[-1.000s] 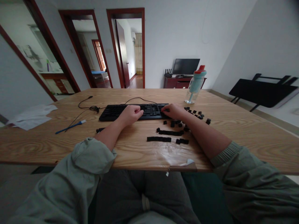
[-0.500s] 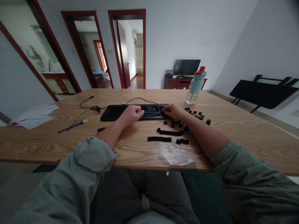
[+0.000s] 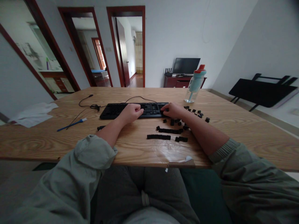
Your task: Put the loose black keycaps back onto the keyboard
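A black keyboard [image 3: 112,111] lies across the table in front of me, and its right part shows gaps among the keys. My left hand [image 3: 132,112] is curled into a loose fist over the middle of the keyboard; what is inside it, if anything, is hidden. At the number pad on the right end, my right hand [image 3: 172,110] has its fingers pinched together, with a small dark piece that looks like a keycap at the tips. Loose black keycaps [image 3: 172,122] lie scattered around my right wrist. Two rows of keycaps [image 3: 158,137] are lined up nearer to me.
A clear bottle [image 3: 192,88] with a red lid stands behind the right hand. The keyboard cable [image 3: 94,106] is bundled at the left, near a blue brush [image 3: 71,124] and white tissues [image 3: 31,115]. A dark object [image 3: 101,128] is partly hidden by my left forearm.
The view has tilted slightly, so everything sits a little higher in the picture. Both hands stay at the same places on the keyboard; the right fingers have shifted only slightly.
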Motion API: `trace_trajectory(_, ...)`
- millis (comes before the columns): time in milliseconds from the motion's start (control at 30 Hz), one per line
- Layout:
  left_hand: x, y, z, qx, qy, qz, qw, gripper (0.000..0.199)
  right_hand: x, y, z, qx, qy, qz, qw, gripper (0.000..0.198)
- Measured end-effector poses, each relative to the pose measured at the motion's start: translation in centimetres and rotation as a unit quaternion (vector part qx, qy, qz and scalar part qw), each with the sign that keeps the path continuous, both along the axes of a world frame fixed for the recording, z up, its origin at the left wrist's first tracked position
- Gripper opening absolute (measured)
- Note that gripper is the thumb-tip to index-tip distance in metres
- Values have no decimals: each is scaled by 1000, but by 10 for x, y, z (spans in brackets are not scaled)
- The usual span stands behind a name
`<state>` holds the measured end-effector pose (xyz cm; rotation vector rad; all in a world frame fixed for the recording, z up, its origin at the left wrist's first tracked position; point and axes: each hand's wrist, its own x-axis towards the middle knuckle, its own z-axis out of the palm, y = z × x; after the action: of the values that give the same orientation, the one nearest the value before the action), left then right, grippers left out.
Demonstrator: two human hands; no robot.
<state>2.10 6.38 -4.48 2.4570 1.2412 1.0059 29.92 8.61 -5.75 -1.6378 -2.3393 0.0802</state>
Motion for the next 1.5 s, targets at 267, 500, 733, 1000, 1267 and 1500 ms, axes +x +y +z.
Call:
trace_trajectory(267,-2,1,-7,-10,1,12,1000,40,-7,-8,6,9,-48,-12,999,38)
trace_trajectory(500,34,-6,-7,-22,61,-67,996,39,-8,-7,4,18,-38,-34,999,36)
trace_trajectory(733,58,-4,1,-170,143,-172,960,36,-9,-7,2,13,-8,-33,999,35)
trace_trajectory(1000,56,0,3,-241,158,-211,934,22,-6,-6,-1,20,57,-31,998,35)
trace_trajectory(1267,46,-4,-7,-219,89,-185,954,18,15,-13,12,63,126,-21,990,40)
trace_trajectory(1500,45,1,-10,-101,-10,-112,988,20,4,-6,-10,40,-19,86,995,42)
